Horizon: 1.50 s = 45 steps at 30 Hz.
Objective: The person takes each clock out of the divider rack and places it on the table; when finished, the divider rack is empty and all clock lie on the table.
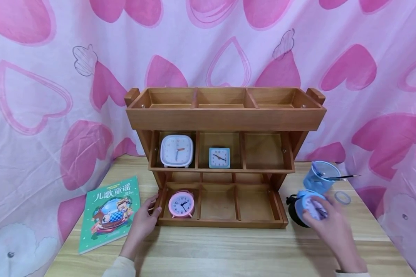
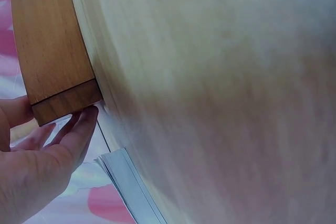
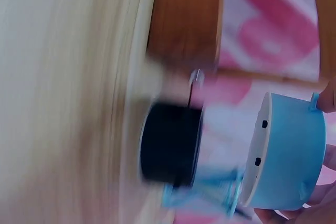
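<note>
Right hand (image 1: pixel 329 221): lower right of head view, grasping blue clock (image 3: pixel 291 153).
Blue clock: between right thumb and fingers, near black round object (image 3: pixel 170 142).
Left hand (image 1: pixel 146 218): lower left, gripping wooden shelf (image 1: pixel 225 120) by its corner.

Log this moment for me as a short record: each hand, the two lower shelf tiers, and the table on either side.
Left hand: grips the lower left corner of the wooden shelf
Right hand: holds a blue clock
Middle tier: white clock in left compartment, small square clock in centre
Bottom tier: pink clock in left compartment
Table, left side: green book
Table, right side: black round object, blue cup
</note>
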{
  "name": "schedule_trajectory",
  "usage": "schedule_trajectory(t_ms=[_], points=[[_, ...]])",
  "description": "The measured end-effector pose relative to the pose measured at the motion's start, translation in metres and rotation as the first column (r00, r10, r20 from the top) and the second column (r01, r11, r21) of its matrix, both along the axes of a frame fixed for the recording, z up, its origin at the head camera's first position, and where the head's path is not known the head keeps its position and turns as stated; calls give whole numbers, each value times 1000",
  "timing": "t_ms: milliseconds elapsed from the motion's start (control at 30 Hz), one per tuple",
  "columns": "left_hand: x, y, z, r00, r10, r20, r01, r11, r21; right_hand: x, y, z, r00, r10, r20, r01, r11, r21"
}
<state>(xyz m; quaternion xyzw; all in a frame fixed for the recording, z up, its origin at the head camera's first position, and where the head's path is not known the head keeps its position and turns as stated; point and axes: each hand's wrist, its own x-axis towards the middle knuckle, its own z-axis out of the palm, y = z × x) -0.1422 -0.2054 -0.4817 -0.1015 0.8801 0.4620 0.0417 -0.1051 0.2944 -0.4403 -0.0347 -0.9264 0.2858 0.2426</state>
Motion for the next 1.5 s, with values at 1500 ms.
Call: schedule_trajectory(t_ms=[1500], points=[[1, -1, 0, 999, -25, -28, 25, 999, -23, -22, 51, -8, 993, 118, -24, -116, 990, 85]])
